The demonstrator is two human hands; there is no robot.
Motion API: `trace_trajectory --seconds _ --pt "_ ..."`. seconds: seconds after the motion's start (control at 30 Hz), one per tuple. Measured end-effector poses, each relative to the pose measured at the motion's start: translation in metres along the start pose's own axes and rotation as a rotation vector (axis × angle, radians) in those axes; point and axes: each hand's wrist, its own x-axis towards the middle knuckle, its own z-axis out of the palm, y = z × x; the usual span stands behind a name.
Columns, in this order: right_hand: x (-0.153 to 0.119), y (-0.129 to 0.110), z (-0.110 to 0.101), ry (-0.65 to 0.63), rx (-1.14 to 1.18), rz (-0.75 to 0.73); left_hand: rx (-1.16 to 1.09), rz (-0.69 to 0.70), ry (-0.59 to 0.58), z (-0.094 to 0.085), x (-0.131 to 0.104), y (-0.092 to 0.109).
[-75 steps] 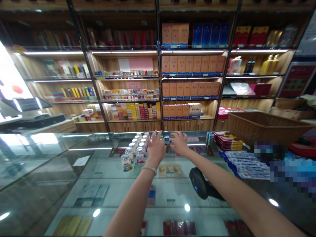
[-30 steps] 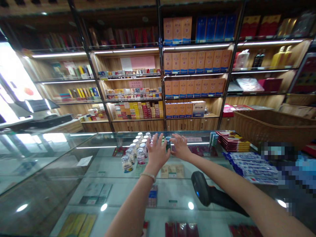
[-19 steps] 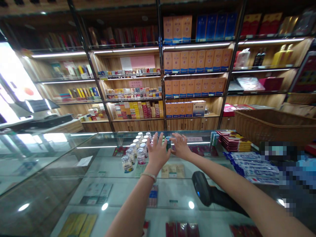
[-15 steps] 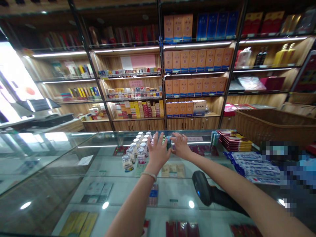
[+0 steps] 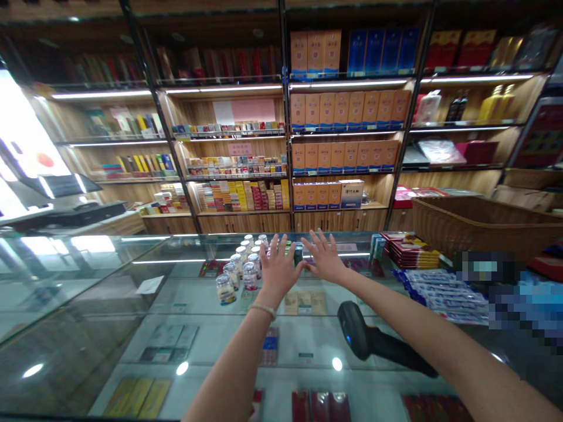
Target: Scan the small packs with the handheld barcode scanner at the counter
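Note:
My left hand (image 5: 278, 271) is spread out over the glass counter (image 5: 197, 328), palm down, just right of several small white-lidded jars (image 5: 250, 275). Beside it, my right hand (image 5: 324, 259) is also spread, and the two thumbs meet or nearly meet. Neither hand holds anything. Green-and-dark cans or jars (image 5: 298, 253) stand behind the gap between the hands, partly hidden by them. A black barcode scanner (image 5: 358, 334) with a blue light lies below my right forearm. The jars stand in rows; the nearest one (image 5: 226, 289) is at the front left.
To the right are blue-and-white packets (image 5: 444, 293), a stack of red-and-yellow packs (image 5: 413, 251), small blue-green cans (image 5: 377, 246) and a brown wicker basket (image 5: 475, 225). Shelves with orange boxes (image 5: 347, 111) line the back wall. A paper slip (image 5: 150, 285) lies at left.
My right hand's fingers have straightened and spread wider, pointing up more. My left hand stays spread beside the jars. The view has shifted slightly.

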Motion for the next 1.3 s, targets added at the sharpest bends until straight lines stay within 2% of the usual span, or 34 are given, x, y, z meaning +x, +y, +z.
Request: trace_trajectory --seconds 0.17,0.4,0.6,0.83,1.1,1.3 --pt "-0.012 0.011 -0.013 -0.053 -0.066 -0.006 -0.015 0.014 0.01 0.001 0.002 0.0" --pt "-0.022 0.017 -0.027 -0.033 -0.085 0.014 -0.039 0.035 0.035 -0.004 0.005 0.005" --pt "-0.028 0.022 -0.058 -0.033 -0.082 0.037 -0.045 0.072 0.066 -0.013 0.007 0.008" --pt "-0.05 0.031 -0.099 -0.043 -0.083 0.085 -0.059 0.137 0.101 -0.022 0.009 0.02" --pt "-0.067 0.043 -0.115 -0.086 -0.092 0.115 -0.066 0.175 0.108 -0.018 0.011 0.031" --pt "-0.069 0.063 -0.133 -0.08 -0.102 0.16 -0.072 0.127 0.137 -0.025 0.025 0.036"
